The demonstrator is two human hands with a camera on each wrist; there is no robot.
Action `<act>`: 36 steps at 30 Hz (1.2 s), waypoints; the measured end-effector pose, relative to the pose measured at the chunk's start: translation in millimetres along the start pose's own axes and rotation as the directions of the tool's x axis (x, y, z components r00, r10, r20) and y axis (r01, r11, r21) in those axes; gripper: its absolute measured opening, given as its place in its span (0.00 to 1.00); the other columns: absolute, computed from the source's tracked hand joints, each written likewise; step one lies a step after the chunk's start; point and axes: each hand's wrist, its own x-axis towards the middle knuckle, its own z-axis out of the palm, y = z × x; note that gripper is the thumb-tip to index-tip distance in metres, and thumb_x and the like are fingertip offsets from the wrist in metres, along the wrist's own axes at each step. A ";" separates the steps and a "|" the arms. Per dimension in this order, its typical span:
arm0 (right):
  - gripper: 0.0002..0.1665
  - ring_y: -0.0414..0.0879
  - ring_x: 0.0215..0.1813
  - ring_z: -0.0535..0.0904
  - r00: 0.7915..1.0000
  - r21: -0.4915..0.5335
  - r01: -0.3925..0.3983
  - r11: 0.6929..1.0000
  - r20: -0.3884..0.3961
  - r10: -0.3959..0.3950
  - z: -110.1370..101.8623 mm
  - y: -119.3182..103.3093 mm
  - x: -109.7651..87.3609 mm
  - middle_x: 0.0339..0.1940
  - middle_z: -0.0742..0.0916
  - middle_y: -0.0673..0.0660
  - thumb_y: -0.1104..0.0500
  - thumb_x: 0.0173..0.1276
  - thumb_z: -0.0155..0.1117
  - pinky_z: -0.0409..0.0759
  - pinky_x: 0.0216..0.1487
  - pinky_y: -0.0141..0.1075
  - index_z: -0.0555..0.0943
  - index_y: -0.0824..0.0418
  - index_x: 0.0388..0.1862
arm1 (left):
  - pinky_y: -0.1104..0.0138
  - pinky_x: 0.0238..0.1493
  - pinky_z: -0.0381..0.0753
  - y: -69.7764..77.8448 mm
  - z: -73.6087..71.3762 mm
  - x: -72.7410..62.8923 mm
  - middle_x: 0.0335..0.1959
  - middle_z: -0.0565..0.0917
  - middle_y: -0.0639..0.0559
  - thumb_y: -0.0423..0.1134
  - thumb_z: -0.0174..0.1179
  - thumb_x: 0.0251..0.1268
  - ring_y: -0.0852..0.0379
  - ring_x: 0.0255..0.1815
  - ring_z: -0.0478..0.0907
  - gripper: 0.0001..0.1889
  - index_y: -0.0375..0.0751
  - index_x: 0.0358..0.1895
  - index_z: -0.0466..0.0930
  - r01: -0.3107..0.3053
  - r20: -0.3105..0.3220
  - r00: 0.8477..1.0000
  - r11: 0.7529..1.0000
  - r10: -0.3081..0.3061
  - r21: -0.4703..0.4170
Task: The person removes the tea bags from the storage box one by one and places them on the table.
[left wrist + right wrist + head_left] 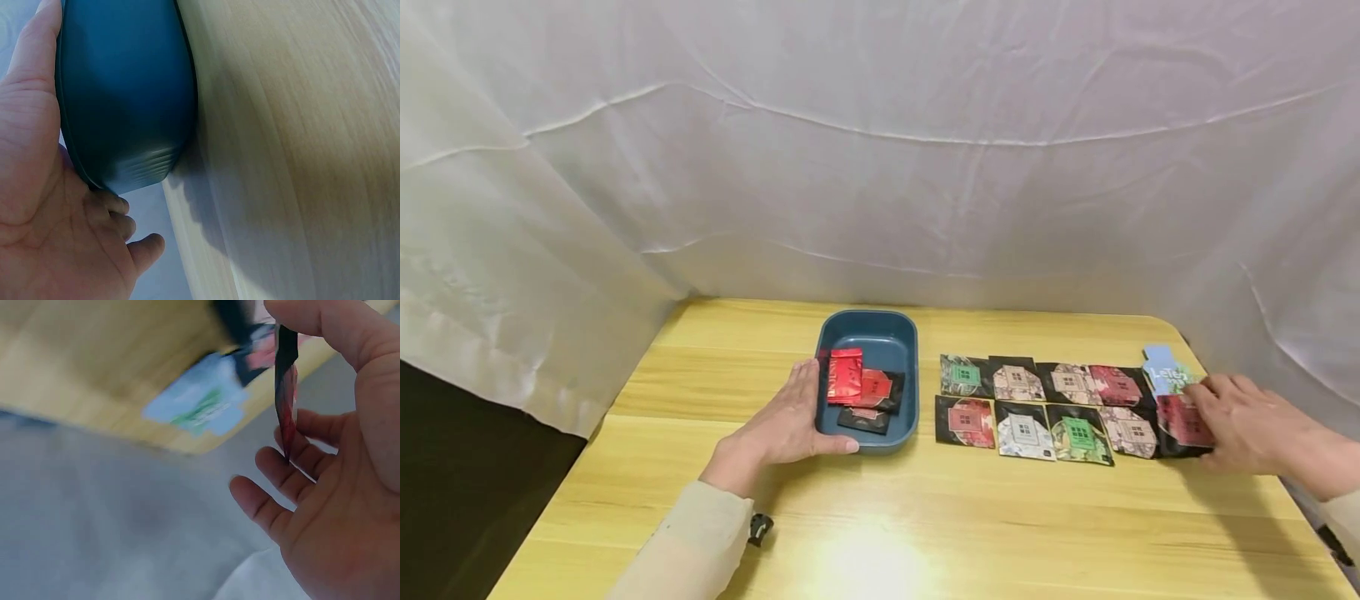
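Observation:
In the head view my left hand [786,419] lies against the left side of a blue plastic tray [913,379], fingers straight along its wall and thumb at the near rim. A bright red packet [846,377] lies inside on top of dark packets [862,420]. At the right, my right hand [1247,423] pinches a black-and-red tea sachet [1183,421] between thumb and fingers. The right wrist view shows that sachet [287,406] edge-on, lifted over the table. Beside it lies a blue card [1162,367] with green print.
Two rows of flat sachets, among them a green-labelled one [1080,435] and a white one [1026,430], lie between tray and right hand. The wooden table [925,517] ends at a pale curtain [880,167] behind. A small black object [760,529] shows by the left sleeve.

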 end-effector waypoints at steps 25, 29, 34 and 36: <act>0.48 0.78 0.60 0.72 0.993 -0.046 0.006 0.999 0.115 -0.001 36.6 15.1 -4.8 0.62 0.76 0.75 0.57 0.45 0.85 0.79 0.47 0.73 0.75 0.69 0.65 | 0.45 0.86 0.48 -4.1 -5.2 -7.2 0.88 0.37 0.35 0.80 0.70 0.48 0.37 0.89 0.33 0.79 0.31 0.85 0.30 0.028 -0.004 1.000 1.000 -0.028 -0.003; 0.43 0.77 0.60 0.74 0.998 -0.051 0.049 0.998 0.038 -0.047 27.7 3.1 1.9 0.62 0.79 0.75 0.53 0.53 0.82 0.80 0.47 0.72 0.77 0.70 0.64 | 0.46 0.86 0.49 -1.0 -3.3 -3.9 0.88 0.38 0.34 0.79 0.70 0.49 0.37 0.89 0.33 0.79 0.31 0.85 0.30 0.008 -0.005 1.000 1.000 -0.008 -0.006; 0.47 0.74 0.60 0.77 0.978 -0.013 0.155 0.988 -0.138 -0.155 14.9 -29.1 21.5 0.61 0.81 0.74 0.52 0.54 0.84 0.79 0.55 0.70 0.75 0.72 0.67 | 0.47 0.87 0.48 3.1 -2.0 -0.7 0.89 0.37 0.38 0.80 0.70 0.48 0.40 0.89 0.32 0.79 0.34 0.86 0.29 0.006 0.006 1.000 1.000 -0.005 -0.029; 0.48 0.73 0.59 0.78 0.948 -0.010 0.220 0.975 -0.233 -0.216 11.3 -48.0 34.0 0.60 0.83 0.73 0.51 0.52 0.85 0.78 0.59 0.70 0.75 0.73 0.67 | 0.48 0.87 0.48 2.7 -2.1 -1.3 0.89 0.36 0.40 0.80 0.70 0.48 0.41 0.89 0.32 0.79 0.35 0.86 0.28 0.016 0.011 1.000 1.000 -0.016 -0.025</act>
